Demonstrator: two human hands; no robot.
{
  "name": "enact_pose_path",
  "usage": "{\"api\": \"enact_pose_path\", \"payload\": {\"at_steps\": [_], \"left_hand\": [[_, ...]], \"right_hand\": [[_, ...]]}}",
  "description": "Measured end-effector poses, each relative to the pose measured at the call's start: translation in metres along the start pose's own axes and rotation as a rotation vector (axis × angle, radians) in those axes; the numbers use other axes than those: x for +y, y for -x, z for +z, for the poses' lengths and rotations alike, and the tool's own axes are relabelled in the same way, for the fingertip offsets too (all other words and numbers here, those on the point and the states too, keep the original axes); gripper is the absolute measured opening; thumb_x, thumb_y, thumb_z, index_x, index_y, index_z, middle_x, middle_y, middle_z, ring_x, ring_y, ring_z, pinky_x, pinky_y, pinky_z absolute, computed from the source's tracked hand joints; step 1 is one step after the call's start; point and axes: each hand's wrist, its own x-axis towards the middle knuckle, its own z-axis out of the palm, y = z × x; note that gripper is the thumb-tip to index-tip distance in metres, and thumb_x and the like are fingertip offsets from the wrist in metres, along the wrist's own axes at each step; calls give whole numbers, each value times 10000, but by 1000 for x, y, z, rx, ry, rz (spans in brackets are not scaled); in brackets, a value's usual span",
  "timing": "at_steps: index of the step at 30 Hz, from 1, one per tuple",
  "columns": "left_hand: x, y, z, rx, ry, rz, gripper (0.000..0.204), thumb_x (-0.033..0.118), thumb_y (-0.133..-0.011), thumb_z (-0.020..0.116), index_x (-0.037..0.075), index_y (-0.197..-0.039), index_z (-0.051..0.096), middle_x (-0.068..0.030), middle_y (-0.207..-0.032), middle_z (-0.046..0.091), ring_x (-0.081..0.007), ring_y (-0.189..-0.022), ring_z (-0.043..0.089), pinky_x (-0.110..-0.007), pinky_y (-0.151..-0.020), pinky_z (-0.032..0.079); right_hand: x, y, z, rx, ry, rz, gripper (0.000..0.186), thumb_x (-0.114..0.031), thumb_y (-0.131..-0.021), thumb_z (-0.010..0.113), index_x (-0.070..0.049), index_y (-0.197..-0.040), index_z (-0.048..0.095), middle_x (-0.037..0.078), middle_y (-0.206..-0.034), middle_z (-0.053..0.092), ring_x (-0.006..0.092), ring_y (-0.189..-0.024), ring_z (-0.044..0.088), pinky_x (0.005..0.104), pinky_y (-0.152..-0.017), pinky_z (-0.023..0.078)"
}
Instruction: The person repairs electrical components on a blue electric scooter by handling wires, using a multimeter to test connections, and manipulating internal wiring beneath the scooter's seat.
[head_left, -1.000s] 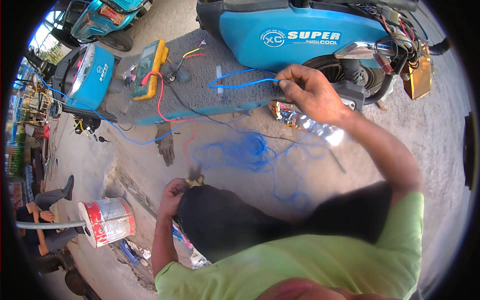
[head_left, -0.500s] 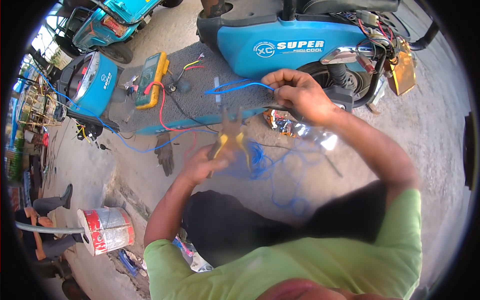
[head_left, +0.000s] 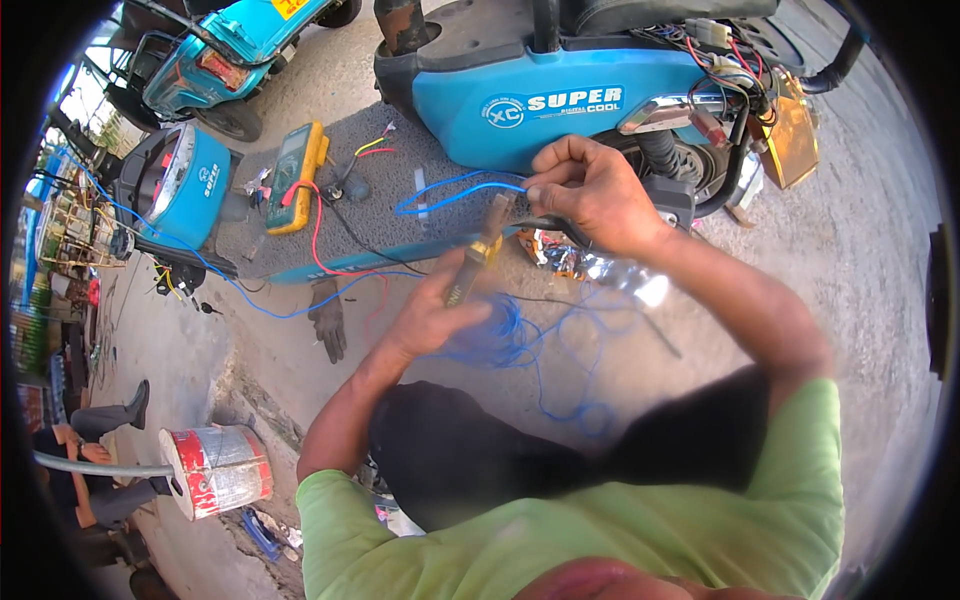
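My right hand (head_left: 600,200) is closed, its thumb and fingertips pinching a blue wire (head_left: 445,200) that loops out leftward over the grey footboard of the scooter. In my left hand (head_left: 425,318) is a pair of pliers (head_left: 478,258) with yellow-and-dark handles, seen nearly edge-on. Their jaws point up beside the wire, just left of my right fingertips; whether they touch it I cannot tell. Motion blurs my left fingers somewhat. Below the pliers a tangled coil of blue wire (head_left: 510,335) lies on the ground.
The blue scooter (head_left: 560,110) lies across the far side, with bare wiring at its right end. On its footboard rests a yellow multimeter (head_left: 292,180) with red and black leads. A dark glove (head_left: 327,318) and a red-and-white bucket (head_left: 218,470) are on the ground; a person sits at far left.
My left hand has raised the pliers toward my right fingertips and turned them edge-on; their handles were spread before. My right hand still pinches the blue wire. The whole view has shifted slightly.
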Motion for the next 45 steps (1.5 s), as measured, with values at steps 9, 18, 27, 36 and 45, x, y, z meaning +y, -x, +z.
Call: {"api": "enact_pose_path", "payload": {"at_steps": [9, 18, 27, 36, 45], "left_hand": [[3, -9, 6, 52, -167, 145, 535, 344, -873, 737, -39, -1240, 671, -199, -1497, 472, -337, -1390, 470, -438, -1166, 336], [-10, -14, 11, 14, -335, 277, 453, 221, -860, 768, 1, -1246, 680, -218, -1435, 485, -357, -1363, 460, -438, -1151, 354], [-9, -6, 16, 137, -430, 146, 368, 123, -854, 724, -19, -1190, 677, -194, -1311, 527, -367, -1229, 543, -460, -1049, 443], [-6, -14, 19, 163, -484, 229, 556, 137, -847, 698, -52, -1352, 560, -264, -1384, 517, -431, -1292, 512, -457, -1093, 432], [-14, -8, 19, 334, -475, 181, 469, 170, -894, 699, 49, -1341, 621, -169, -1153, 598, -361, -1096, 612, -440, -937, 520]], "right_hand": [[3, 2, 8, -87, 5, 169, 266, -27, -864, 777, 63, -1053, 613, 134, -874, 735, 146, -755, 706, 284, -629, 555], [5, 1, 8, -132, 17, 200, 274, -19, -844, 776, 51, -1057, 619, 126, -894, 739, 162, -806, 731, 284, -718, 576], [15, 2, 8, -172, -4, 202, 316, -2, -849, 744, 54, -1117, 585, 146, -942, 751, 177, -874, 746, 285, -779, 580], [17, -2, 7, -164, -12, 219, 288, -6, -849, 708, 52, -1104, 588, 145, -931, 749, 176, -876, 744, 286, -764, 568], [39, 0, 0, -100, 5, 157, 351, 0, -856, 744, 35, -1151, 558, 99, -884, 715, 149, -798, 690, 276, -737, 541]]}}
